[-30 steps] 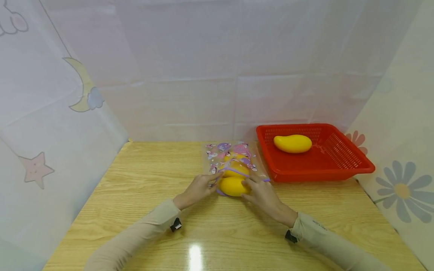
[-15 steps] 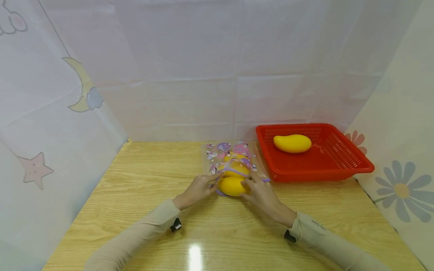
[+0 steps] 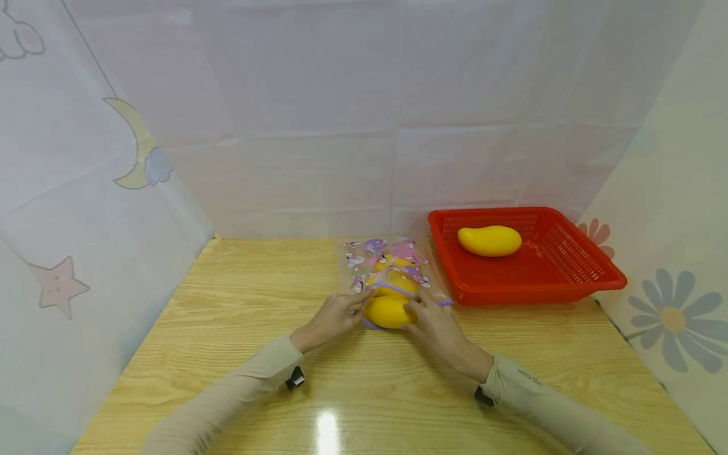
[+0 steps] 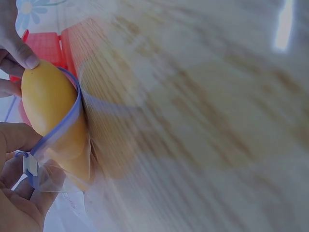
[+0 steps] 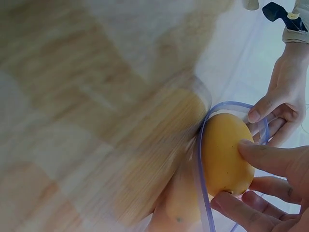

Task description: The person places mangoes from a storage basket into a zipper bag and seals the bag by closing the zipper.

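Note:
A clear zip bag with pink and purple prints and a purple zip edge lies on the table, its mouth toward me. Two yellow mangoes show through its film. A third mango sits in the bag's open mouth, partly inside the rim. My right hand grips this mango by its right end, thumb and fingers spread round it in the right wrist view. My left hand pinches the left side of the bag's rim beside a white zip slider. The film hides parts of the mangoes inside.
A red plastic basket stands at the right, close beside the bag, with another yellow mango in it. Behind the wooden table hangs a pale printed cloth wall.
The mango in the bag's mouth has shifted very slightly left, with my right hand on it. My left hand stays at the rim.

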The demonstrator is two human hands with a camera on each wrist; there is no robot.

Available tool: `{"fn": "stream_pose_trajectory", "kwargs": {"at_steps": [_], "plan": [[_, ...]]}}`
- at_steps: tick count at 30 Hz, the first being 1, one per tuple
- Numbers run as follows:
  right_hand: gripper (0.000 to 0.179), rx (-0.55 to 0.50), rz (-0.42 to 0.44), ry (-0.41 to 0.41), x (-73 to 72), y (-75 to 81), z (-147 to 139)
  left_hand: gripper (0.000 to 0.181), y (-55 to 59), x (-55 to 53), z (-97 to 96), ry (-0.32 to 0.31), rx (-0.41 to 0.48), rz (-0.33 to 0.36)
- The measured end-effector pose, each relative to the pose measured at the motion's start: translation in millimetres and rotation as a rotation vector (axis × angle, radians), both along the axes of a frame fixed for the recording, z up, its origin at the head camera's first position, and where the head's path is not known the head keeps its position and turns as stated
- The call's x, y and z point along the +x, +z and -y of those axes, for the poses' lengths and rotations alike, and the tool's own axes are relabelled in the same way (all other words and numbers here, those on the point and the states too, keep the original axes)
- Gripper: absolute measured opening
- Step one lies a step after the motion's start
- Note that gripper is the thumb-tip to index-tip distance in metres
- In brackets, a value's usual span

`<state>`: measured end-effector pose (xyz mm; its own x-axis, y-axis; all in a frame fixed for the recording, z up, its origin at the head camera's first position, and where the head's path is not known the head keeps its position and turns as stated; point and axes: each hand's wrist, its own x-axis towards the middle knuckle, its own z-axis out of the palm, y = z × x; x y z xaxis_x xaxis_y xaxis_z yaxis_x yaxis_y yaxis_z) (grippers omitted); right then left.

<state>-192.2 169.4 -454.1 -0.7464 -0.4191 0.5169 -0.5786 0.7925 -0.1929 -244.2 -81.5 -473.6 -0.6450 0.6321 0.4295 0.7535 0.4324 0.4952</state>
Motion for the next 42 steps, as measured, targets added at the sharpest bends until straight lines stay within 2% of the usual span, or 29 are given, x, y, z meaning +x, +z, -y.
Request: {"fn": "stream_pose_trajectory", "kwargs": {"at_steps": [17,32,42], "plan": [[0.032,0.021,0.031,-0.01,0.5,0.0,0.3,0.055,-1.0,0.2,-0.3,0.01,-0.009,0.0],[0.031,0.03,-0.017,0.027,2.9,-1.6,-5.2,0.052,0.0,0.2,0.2,0.011,-0.013,-0.004],[0.028,0.064,0.006,-0.01,3.5,0.4,-7.6,0.051,0.5,0.9,0.2,0.007,-0.013,-0.022]]}}
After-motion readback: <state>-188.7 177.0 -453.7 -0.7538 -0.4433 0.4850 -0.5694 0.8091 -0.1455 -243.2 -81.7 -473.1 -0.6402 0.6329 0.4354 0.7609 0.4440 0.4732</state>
